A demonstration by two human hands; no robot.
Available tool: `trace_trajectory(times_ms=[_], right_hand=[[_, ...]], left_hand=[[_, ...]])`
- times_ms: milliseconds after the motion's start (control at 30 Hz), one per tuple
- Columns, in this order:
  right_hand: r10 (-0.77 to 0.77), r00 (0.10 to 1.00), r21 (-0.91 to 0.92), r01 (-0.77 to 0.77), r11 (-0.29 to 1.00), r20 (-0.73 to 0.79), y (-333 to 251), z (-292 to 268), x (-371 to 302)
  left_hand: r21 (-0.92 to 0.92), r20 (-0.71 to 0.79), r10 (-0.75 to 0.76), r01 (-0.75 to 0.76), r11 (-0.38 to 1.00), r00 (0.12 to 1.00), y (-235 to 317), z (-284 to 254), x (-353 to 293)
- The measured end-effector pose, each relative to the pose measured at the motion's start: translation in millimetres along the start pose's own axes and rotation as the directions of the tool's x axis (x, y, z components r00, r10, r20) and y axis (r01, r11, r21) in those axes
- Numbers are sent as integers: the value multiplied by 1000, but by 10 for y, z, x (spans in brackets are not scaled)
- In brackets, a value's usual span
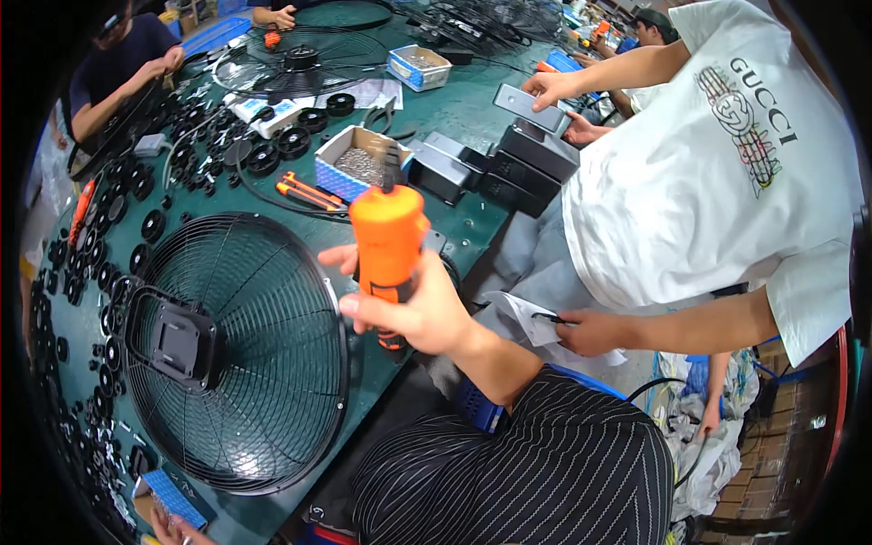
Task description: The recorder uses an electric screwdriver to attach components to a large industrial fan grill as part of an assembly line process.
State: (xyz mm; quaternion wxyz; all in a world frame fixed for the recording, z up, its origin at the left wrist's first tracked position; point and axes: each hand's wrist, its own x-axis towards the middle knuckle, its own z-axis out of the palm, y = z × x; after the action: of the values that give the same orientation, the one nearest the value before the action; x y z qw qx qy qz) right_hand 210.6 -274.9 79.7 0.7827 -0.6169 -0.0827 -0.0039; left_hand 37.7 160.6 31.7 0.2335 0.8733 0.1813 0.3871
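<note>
My right hand [427, 309] is wrapped round an upright orange power screwdriver [389, 238], raised above the table edge. A blurred dark piece sticks up from its top, and its black lower end shows below my fingers. At the lower left edge my left hand [173, 529] is partly cut off; its fingers look apart at the opening of a small blue-and-white box [182, 498]. Between my hands lies a round black wire fan guard [263, 363], with a black square motor mount [184, 345] at its left part.
A box of screws [359, 165], orange-handled cutters [309, 193] and black metal blocks [522, 168] lie beyond. Many round black parts [263, 156] cover the left side. A person in a white shirt [699, 163] stands close on the right, holding a phone [530, 107] and paper [522, 318].
</note>
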Motion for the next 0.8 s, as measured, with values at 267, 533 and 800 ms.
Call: trace_trajectory(times_ms=[267, 533, 800], right_hand=[[-465, 884, -269, 461, 845, 51, 205, -24, -256], [-468, 881, -235, 471, 850, 71, 214, 26, -234], [-466, 875, -238, 484, 842, 132, 214, 77, -185]], left_hand=[[602, 535, -224, -182, 778, 815, -450, -319, 912], [482, 542, -173, -135, 866, 823, -367, -223, 1011], [357, 537, -160, -51, 933, 829, -417, -200, 936]])
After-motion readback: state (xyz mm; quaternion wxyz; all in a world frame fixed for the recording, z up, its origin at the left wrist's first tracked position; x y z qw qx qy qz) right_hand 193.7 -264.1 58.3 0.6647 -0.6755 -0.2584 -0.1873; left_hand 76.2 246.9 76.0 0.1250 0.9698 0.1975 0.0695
